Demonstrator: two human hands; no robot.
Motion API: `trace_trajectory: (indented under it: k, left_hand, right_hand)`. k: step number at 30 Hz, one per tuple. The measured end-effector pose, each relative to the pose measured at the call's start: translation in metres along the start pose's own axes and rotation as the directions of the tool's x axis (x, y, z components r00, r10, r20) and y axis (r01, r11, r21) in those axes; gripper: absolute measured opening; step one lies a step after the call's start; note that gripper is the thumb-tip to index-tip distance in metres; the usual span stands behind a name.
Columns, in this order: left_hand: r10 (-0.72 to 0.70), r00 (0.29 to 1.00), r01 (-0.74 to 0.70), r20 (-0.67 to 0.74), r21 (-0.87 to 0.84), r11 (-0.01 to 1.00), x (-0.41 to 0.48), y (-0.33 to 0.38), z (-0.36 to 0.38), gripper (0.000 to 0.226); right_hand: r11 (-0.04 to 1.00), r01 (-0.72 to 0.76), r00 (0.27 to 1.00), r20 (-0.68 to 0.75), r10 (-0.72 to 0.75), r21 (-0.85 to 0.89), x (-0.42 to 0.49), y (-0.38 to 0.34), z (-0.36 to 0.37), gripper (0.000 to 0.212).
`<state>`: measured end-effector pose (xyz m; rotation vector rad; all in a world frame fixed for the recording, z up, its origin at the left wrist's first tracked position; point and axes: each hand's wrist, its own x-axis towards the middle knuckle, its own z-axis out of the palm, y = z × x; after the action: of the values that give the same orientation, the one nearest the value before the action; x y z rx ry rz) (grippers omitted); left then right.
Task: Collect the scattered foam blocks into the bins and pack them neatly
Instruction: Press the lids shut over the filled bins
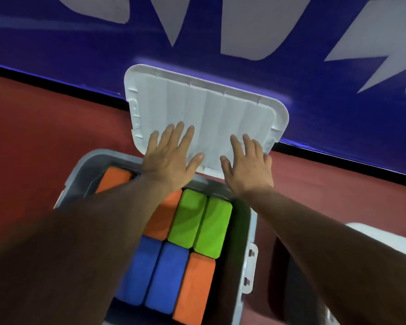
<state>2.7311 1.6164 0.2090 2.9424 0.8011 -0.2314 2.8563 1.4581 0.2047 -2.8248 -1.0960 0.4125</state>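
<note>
Beyond a grey bin (251,231) on the red floor (45,127), a white lid (209,106) stands tilted against a blue wall (80,48). Both the left hand (171,158) and right hand (246,167) lie flat on the lid, fingers straight and spread, gripping nothing. Inside the bin, orange, green and blue foam blocks (199,221) sit packed side by side.
</note>
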Motion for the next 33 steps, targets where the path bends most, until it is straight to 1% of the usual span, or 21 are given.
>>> trace_trajectory:
  k: [4,6,10,13,15,16,18,20,23,24,26,28,29,31,33]
  left_hand:
    - [0.075,0.997,-0.076,0.014,0.033,0.997,0.050,-0.018,-0.010,0.083]
    - [0.111,0.994,-0.111,0.004,0.030,0.993,0.067,-0.026,-0.009,0.080]
    - [0.149,0.989,-0.150,0.024,0.049,0.988,0.096,-0.045,-0.006,0.075]
    - [0.157,0.988,-0.157,0.013,0.054,0.986,0.109,-0.061,0.000,0.074]
    - [0.158,0.987,-0.160,0.029,0.053,0.986,0.113,-0.070,0.002,0.074]
    - [0.160,0.987,-0.161,0.026,0.056,0.985,0.113,-0.073,0.004,0.074]
    - [0.158,0.987,-0.159,0.015,0.072,0.985,0.112,-0.080,0.007,0.075]
    - [0.155,0.987,-0.154,-0.030,0.054,0.987,0.112,-0.085,0.009,0.075]
    - [0.192,0.955,-0.187,-0.224,0.041,0.981,0.107,-0.084,0.011,0.075]
    - [0.225,0.943,-0.223,-0.247,0.037,0.974,0.108,-0.083,0.009,0.074]
    - [0.297,0.926,-0.294,-0.231,0.050,0.955,0.114,-0.083,0.002,0.071]
    - [0.332,0.917,-0.327,-0.220,0.060,0.943,0.119,-0.082,-0.007,0.069]
    - [0.336,0.920,-0.330,-0.199,0.063,0.942,0.120,-0.081,-0.012,0.069]
    - [0.317,0.943,-0.310,-0.101,0.078,0.947,0.115,-0.077,-0.020,0.071]
    - [0.317,0.947,-0.310,-0.049,0.116,0.944,0.102,-0.076,-0.022,0.078]
  right_hand:
    - [0.994,-0.109,0.993,-0.042,0.109,-0.005,0.051,-0.004,-0.011,0.063]
    - [0.989,-0.147,0.988,-0.045,0.148,0.007,0.074,-0.006,-0.016,0.063]
    - [0.987,-0.160,0.985,-0.069,0.160,0.008,0.119,-0.013,-0.022,0.065]
    - [0.987,-0.163,0.985,-0.063,0.163,0.000,0.144,-0.015,-0.022,0.073]
    - [0.985,-0.169,0.984,-0.058,0.167,-0.036,0.150,-0.013,-0.017,0.078]
    - [0.984,-0.168,0.984,-0.075,0.163,-0.055,0.152,-0.011,-0.015,0.078]
    - [0.985,-0.155,0.976,-0.165,0.142,-0.072,0.152,-0.014,-0.016,0.067]
    - [0.988,-0.152,0.962,-0.234,0.139,-0.040,0.146,-0.021,-0.019,0.059]
    - [0.986,-0.119,0.978,-0.184,0.096,-0.116,0.124,-0.030,-0.018,0.066]
    - [0.985,-0.107,0.982,-0.170,0.083,-0.135,0.115,-0.032,-0.016,0.066]
    - [0.986,-0.107,0.983,-0.160,0.086,-0.127,0.099,-0.035,-0.012,0.063]
    - [0.990,-0.101,0.985,-0.147,0.086,-0.097,0.087,-0.043,-0.010,0.064]
    - [0.991,-0.089,0.986,-0.148,0.074,-0.102,0.080,-0.046,-0.009,0.066]
    - [0.988,-0.095,0.986,-0.147,0.077,-0.121,0.063,-0.053,-0.007,0.068]
    - [0.985,-0.102,0.985,-0.152,0.080,-0.138,0.040,-0.061,-0.002,0.070]
